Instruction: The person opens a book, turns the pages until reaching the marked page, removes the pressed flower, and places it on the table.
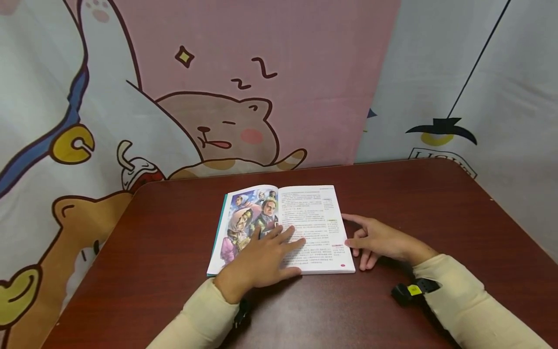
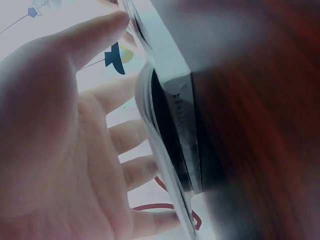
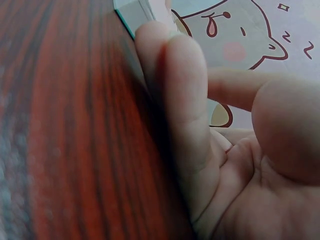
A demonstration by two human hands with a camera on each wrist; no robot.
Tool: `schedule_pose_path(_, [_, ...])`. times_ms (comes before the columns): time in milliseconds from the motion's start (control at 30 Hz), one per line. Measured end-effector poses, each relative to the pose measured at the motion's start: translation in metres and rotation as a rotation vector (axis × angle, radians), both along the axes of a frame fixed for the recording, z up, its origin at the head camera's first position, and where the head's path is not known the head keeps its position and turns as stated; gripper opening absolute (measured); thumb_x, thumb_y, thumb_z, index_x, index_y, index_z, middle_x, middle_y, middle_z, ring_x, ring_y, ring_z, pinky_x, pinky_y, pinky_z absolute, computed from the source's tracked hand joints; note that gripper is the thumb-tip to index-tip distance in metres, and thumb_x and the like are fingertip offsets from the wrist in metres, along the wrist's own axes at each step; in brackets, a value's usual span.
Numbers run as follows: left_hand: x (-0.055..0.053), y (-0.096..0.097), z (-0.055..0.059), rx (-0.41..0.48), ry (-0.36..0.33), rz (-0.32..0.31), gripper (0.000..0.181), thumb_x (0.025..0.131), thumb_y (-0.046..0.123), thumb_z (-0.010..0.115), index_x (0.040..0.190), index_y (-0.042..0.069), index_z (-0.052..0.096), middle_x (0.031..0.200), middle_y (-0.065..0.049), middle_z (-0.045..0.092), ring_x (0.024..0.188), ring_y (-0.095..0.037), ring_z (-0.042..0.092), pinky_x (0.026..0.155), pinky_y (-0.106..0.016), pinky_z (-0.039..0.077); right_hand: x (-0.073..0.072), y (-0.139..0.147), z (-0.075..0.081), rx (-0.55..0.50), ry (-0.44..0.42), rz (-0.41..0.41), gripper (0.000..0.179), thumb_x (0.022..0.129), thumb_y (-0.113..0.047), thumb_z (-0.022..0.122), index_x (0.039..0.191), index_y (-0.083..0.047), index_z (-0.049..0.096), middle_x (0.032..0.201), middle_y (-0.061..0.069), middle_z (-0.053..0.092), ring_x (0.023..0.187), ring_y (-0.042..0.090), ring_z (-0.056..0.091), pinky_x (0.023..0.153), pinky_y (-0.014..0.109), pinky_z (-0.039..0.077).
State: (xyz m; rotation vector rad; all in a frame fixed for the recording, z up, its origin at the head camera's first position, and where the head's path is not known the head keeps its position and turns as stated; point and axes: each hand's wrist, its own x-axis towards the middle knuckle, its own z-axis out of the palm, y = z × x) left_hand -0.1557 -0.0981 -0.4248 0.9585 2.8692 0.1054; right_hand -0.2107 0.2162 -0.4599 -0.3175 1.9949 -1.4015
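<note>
An open book (image 1: pixel 307 208) lies on the table, with a colour illustration (image 1: pixel 244 218) on its left page and printed text on the right. My left hand (image 1: pixel 263 261) rests across the lower middle of the pages, its fingers spread. From below, the left wrist view shows these fingers (image 2: pixel 127 135) against the curved pages. Beside the book's right edge is my right hand (image 1: pixel 385 242), index finger stretched to the page edge and thumb near it. Its other fingers bend loosely by the tabletop. The right wrist view shows nothing held between fingers and thumb.
The book lies on a dark red-brown wooden table (image 1: pixel 144 232). A cartoon-printed cloth (image 1: pixel 322 72) hangs behind the table and along its left side. A black strap device with a yellow label (image 1: pixel 414 290) sits at my right wrist.
</note>
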Motion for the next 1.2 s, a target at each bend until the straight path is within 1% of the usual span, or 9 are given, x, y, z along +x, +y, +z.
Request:
schedule_pose_path(133, [-0.0004, -0.0004, -0.0002, -0.001, 0.0, -0.003, 0.064, 0.094, 0.061, 0.056, 0.151, 0.034, 0.044, 0.161, -0.002, 0.038, 0.146, -0.031, 0.041, 0.113, -0.069, 0.027, 0.0, -0.0015, 0.002, -0.005, -0.049, -0.04, 0.074, 0.103, -0.026, 0.055, 0.161, -0.016, 0.01, 0.08, 0.015, 0.062, 0.057, 0.031, 0.071, 0.055, 0.046, 0.059])
schedule_pose_path(233, [-0.001, -0.0007, -0.0003, 0.0, -0.003, -0.004, 0.063, 0.094, 0.061, 0.055, 0.151, 0.034, 0.045, 0.161, -0.002, 0.038, 0.146, -0.031, 0.04, 0.113, -0.07, 0.027, 0.0004, -0.0016, 0.0041, -0.028, -0.067, -0.04, 0.068, 0.106, -0.026, 0.048, 0.162, -0.016, 0.009, 0.079, 0.015, 0.061, 0.057, 0.03, 0.071, 0.054, 0.045, 0.059])
schedule_pose_path(467, [-0.0027, -0.0009, -0.0004, 0.004, -0.009, -0.002, 0.059, 0.096, 0.058, 0.055, 0.149, 0.035, 0.047, 0.16, -0.002, 0.039, 0.146, -0.031, 0.04, 0.113, -0.07, 0.027, 0.0011, -0.0008, 0.0061, -0.055, -0.071, -0.026, 0.067, 0.107, -0.024, 0.044, 0.162, -0.014, 0.007, 0.078, 0.014, 0.06, 0.057, 0.03, 0.071, 0.053, 0.044, 0.059])
schedule_pose_path(567, [-0.0035, -0.0013, -0.0003, 0.016, 0.021, -0.023, 0.053, 0.096, 0.055, 0.057, 0.145, 0.035, 0.053, 0.157, -0.002, 0.044, 0.143, -0.031, 0.045, 0.112, -0.069, 0.029, 0.0004, -0.0002, 0.004, -0.062, -0.076, -0.027, 0.065, 0.108, -0.024, 0.043, 0.162, -0.015, 0.006, 0.079, 0.015, 0.061, 0.057, 0.031, 0.071, 0.054, 0.045, 0.059])
schedule_pose_path(700, [-0.0044, -0.002, -0.0003, 0.057, 0.085, -0.092, 0.043, 0.096, 0.046, 0.06, 0.137, 0.03, 0.063, 0.149, -0.001, 0.055, 0.136, -0.029, 0.052, 0.113, -0.063, 0.033, -0.0002, 0.0006, 0.001, -0.076, -0.088, -0.038, 0.063, 0.109, -0.027, 0.04, 0.162, -0.016, 0.007, 0.078, 0.015, 0.06, 0.056, 0.031, 0.07, 0.055, 0.046, 0.059])
schedule_pose_path(833, [-0.0044, -0.0019, -0.0012, 0.092, 0.114, -0.138, 0.037, 0.095, 0.036, 0.062, 0.13, 0.025, 0.067, 0.143, -0.002, 0.06, 0.133, -0.028, 0.055, 0.114, -0.06, 0.034, 0.0003, 0.0012, 0.0007, -0.071, -0.083, -0.037, 0.065, 0.108, -0.025, 0.042, 0.162, -0.016, 0.006, 0.079, 0.015, 0.061, 0.056, 0.03, 0.07, 0.055, 0.047, 0.059])
schedule_pose_path(900, [-0.0041, -0.0012, -0.0019, 0.089, 0.125, -0.14, 0.037, 0.093, 0.035, 0.063, 0.129, 0.024, 0.067, 0.142, -0.003, 0.06, 0.133, -0.029, 0.055, 0.114, -0.06, 0.034, 0.0008, 0.0012, 0.0019, -0.064, -0.074, -0.034, 0.066, 0.108, -0.023, 0.043, 0.162, -0.015, 0.006, 0.079, 0.015, 0.061, 0.057, 0.03, 0.07, 0.055, 0.047, 0.059])
schedule_pose_path(1033, [-0.0024, 0.0009, -0.003, 0.06, 0.142, -0.124, 0.042, 0.09, 0.035, 0.066, 0.129, 0.023, 0.065, 0.142, -0.003, 0.06, 0.133, -0.028, 0.054, 0.115, -0.059, 0.033, 0.0015, 0.0001, 0.0042, -0.055, -0.06, -0.026, 0.069, 0.106, -0.02, 0.046, 0.162, -0.013, 0.005, 0.079, 0.015, 0.061, 0.057, 0.03, 0.07, 0.056, 0.046, 0.059])
schedule_pose_path(1200, [-0.0001, 0.0035, -0.0032, 0.045, 0.183, -0.11, 0.04, 0.092, 0.041, 0.066, 0.128, 0.024, 0.065, 0.141, -0.002, 0.061, 0.13, -0.025, 0.056, 0.115, -0.056, 0.033, 0.002, -0.0008, 0.0036, -0.046, -0.06, -0.029, 0.072, 0.105, -0.02, 0.049, 0.161, -0.012, 0.005, 0.079, 0.014, 0.061, 0.057, 0.029, 0.07, 0.055, 0.045, 0.059])
